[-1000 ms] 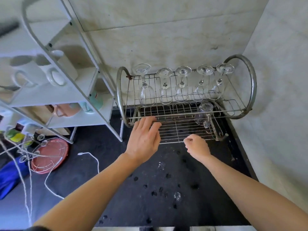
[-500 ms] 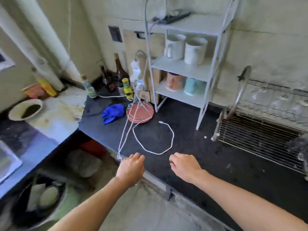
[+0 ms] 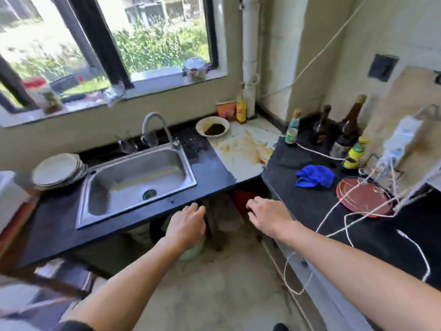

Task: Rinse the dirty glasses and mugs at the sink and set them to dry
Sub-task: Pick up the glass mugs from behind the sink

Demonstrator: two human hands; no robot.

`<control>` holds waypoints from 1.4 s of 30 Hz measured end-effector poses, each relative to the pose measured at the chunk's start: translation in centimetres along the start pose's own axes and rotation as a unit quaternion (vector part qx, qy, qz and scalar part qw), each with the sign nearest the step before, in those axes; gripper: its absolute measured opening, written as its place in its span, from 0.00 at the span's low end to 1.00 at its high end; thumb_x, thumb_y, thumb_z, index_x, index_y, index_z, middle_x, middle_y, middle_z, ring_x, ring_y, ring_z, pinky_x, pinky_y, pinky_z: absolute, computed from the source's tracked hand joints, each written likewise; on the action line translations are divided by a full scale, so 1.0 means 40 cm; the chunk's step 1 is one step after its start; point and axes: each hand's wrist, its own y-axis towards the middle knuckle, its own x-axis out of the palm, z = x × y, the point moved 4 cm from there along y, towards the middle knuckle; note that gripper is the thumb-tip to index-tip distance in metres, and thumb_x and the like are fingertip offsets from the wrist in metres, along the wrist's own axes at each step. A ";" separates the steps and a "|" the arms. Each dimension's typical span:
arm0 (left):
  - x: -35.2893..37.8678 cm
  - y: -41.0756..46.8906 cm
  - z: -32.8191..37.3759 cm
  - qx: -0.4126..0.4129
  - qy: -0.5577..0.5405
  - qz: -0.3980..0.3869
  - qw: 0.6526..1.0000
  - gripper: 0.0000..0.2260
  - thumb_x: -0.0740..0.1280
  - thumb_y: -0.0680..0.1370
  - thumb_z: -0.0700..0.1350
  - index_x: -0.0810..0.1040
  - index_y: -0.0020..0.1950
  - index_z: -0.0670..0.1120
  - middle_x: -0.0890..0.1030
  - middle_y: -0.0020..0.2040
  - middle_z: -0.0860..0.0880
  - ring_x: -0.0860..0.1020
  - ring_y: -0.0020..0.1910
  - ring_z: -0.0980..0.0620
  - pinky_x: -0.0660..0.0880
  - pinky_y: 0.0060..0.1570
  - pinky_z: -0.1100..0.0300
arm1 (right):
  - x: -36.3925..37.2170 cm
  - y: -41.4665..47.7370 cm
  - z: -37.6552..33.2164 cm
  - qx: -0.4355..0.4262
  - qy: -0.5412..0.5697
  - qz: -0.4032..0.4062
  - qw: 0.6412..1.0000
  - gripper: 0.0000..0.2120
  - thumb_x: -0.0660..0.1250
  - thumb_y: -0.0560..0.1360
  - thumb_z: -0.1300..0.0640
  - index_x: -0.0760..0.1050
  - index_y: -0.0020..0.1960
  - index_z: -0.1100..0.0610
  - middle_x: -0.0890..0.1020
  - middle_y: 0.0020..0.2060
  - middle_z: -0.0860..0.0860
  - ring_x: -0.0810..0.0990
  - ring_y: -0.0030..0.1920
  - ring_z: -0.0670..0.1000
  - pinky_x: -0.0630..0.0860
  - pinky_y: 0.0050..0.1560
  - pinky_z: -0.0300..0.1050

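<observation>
Both bare forearms reach forward side by side, the left grip (image 3: 187, 225) and the right grip (image 3: 269, 217) hovering palm-down, a little apart, fingers loosely curled and holding nothing.

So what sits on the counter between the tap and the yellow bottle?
In the head view, a white bowl with something dark in it lies between the tap and the yellow bottle. An orange packet stands beside the bottle.
</observation>
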 end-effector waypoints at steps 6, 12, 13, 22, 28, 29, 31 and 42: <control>0.010 0.083 -0.222 -0.098 -0.033 0.004 0.995 0.10 0.57 0.78 0.46 0.73 0.56 0.46 0.75 0.55 0.46 0.75 0.56 0.43 0.73 0.49 0.50 | 0.040 0.288 -0.094 -0.065 -0.016 -0.024 0.997 0.13 0.56 0.81 0.49 0.73 0.60 0.53 0.79 0.54 0.51 0.80 0.51 0.55 0.78 0.48 0.49; 0.039 0.199 -0.467 -0.193 -0.055 -0.016 0.980 0.11 0.58 0.78 0.45 0.73 0.58 0.46 0.75 0.56 0.46 0.75 0.57 0.43 0.71 0.50 0.51 | 0.111 0.603 -0.190 -0.131 -0.022 -0.059 0.989 0.13 0.56 0.81 0.52 0.72 0.62 0.53 0.79 0.57 0.51 0.80 0.53 0.56 0.73 0.47 0.48; 0.041 0.213 -0.506 -0.214 -0.062 -0.017 0.975 0.11 0.58 0.78 0.46 0.73 0.59 0.46 0.75 0.56 0.46 0.75 0.57 0.43 0.71 0.51 0.51 | 0.122 0.654 -0.211 -0.142 -0.021 -0.066 0.987 0.14 0.56 0.81 0.52 0.72 0.63 0.53 0.78 0.58 0.51 0.80 0.54 0.56 0.74 0.48 0.48; 0.076 0.272 -0.841 -0.362 -0.124 -0.031 0.923 0.13 0.59 0.79 0.47 0.73 0.61 0.47 0.76 0.61 0.48 0.76 0.58 0.45 0.72 0.54 0.54 | 0.216 0.986 -0.428 -0.210 0.019 -0.135 0.968 0.17 0.55 0.81 0.51 0.71 0.67 0.52 0.76 0.64 0.51 0.77 0.60 0.56 0.72 0.55 0.48; 0.129 0.395 -1.118 -0.387 -0.181 -0.022 0.904 0.11 0.60 0.78 0.46 0.76 0.56 0.45 0.79 0.54 0.46 0.77 0.54 0.44 0.73 0.52 0.53 | 0.354 1.161 -0.553 -0.146 0.079 -0.170 0.971 0.16 0.58 0.80 0.48 0.71 0.66 0.51 0.78 0.61 0.50 0.78 0.59 0.56 0.73 0.55 0.49; 0.142 0.429 -1.173 -0.383 -0.200 -0.016 0.901 0.10 0.60 0.77 0.46 0.76 0.53 0.44 0.79 0.51 0.46 0.77 0.53 0.44 0.74 0.51 0.53 | 0.378 1.196 -0.570 -0.127 0.082 -0.175 0.973 0.16 0.58 0.80 0.48 0.71 0.66 0.51 0.78 0.61 0.50 0.78 0.58 0.56 0.73 0.55 0.49; 0.162 0.510 -1.275 -0.372 -0.225 -0.016 0.900 0.08 0.61 0.76 0.45 0.77 0.51 0.44 0.80 0.49 0.46 0.78 0.51 0.44 0.74 0.49 0.53 | 0.418 1.272 -0.594 -0.068 0.101 -0.179 0.976 0.16 0.58 0.80 0.48 0.71 0.65 0.51 0.77 0.60 0.50 0.78 0.58 0.56 0.73 0.54 0.49; 0.339 0.922 -1.533 -0.321 -0.341 -0.059 0.882 0.16 0.67 0.76 0.53 0.78 0.56 0.42 0.78 0.53 0.42 0.76 0.53 0.42 0.72 0.52 0.54 | 0.558 1.633 -0.638 0.345 0.283 -0.022 0.894 0.20 0.62 0.78 0.43 0.72 0.64 0.53 0.76 0.62 0.53 0.77 0.59 0.58 0.72 0.53 0.49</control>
